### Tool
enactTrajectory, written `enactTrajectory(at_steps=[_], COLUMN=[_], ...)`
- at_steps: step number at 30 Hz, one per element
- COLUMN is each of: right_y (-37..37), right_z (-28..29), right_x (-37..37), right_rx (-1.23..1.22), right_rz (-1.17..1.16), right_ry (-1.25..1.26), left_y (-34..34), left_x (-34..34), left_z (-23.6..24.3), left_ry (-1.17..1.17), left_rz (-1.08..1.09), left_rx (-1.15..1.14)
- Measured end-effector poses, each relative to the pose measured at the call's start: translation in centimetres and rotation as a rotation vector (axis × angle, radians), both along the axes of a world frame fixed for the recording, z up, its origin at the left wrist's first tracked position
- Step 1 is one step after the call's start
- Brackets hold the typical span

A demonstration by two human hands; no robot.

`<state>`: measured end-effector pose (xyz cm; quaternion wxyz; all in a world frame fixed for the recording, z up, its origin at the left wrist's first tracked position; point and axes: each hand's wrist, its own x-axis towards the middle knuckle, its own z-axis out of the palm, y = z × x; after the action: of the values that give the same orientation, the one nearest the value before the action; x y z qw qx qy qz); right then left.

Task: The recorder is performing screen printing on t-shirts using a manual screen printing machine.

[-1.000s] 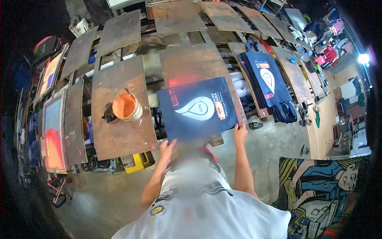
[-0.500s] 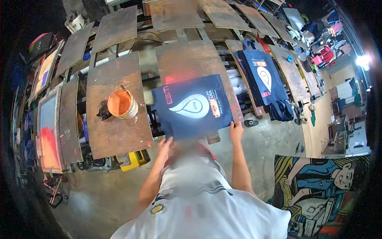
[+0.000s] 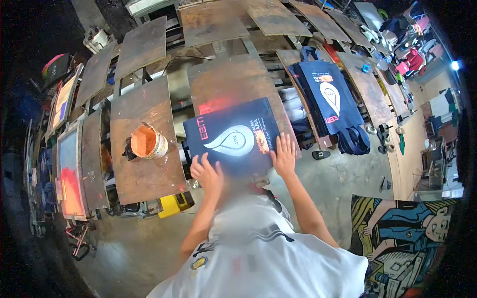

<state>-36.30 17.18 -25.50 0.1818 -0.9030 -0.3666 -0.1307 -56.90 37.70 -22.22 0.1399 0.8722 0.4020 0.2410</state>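
Note:
A navy fabric bag point(image 3: 230, 141) lies spread over the near end of a wooden board point(image 3: 226, 74). It has a white drop-shaped print in the middle, with pink and orange lettering at its sides. My left hand point(image 3: 207, 176) rests at the bag's near left corner with its fingers apart. Along the right edge, my right hand point(image 3: 284, 156) lies flat, fingers stretched out over the border of cloth and board. Neither hand grips the cloth. The bag's near edge is partly blurred, so its handles there cannot be made out.
Left of the bag, a tub of orange paint point(image 3: 158, 144) stands on another board point(image 3: 144, 179). Printed navy bags point(image 3: 318, 97) lie stacked on the board to the right. Framed printing screens point(image 3: 69, 164) lean at far left. A black slipper point(image 3: 321, 155) is on the floor.
Both hands have let go of the bag's near corners and moved forward onto its sides, fingers opening. The bag sits slightly farther left in view, its cloth lying on the board.

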Motion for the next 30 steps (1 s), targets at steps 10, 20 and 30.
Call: enactTrajectory(at_steps=[10, 20, 30], right_y=[-0.8, 1.5, 11.0], right_z=[-0.6, 2.4, -1.8], right_x=[0.1, 2.1, 10.9], right_rx=[-0.196, -0.290, -0.164], right_rz=[-0.001, 0.005, 0.090], right_ry=[0.146, 0.108, 0.085], left_y=[1.2, 4.2, 3.6], left_x=[2.8, 2.2, 2.7], left_z=[-6.3, -9.4, -8.2], left_ry=[-0.014, -0.429, -0.351], left_rz=[0.131, 0.026, 0.084], left_rx=[-0.452, -0.852, -0.912])
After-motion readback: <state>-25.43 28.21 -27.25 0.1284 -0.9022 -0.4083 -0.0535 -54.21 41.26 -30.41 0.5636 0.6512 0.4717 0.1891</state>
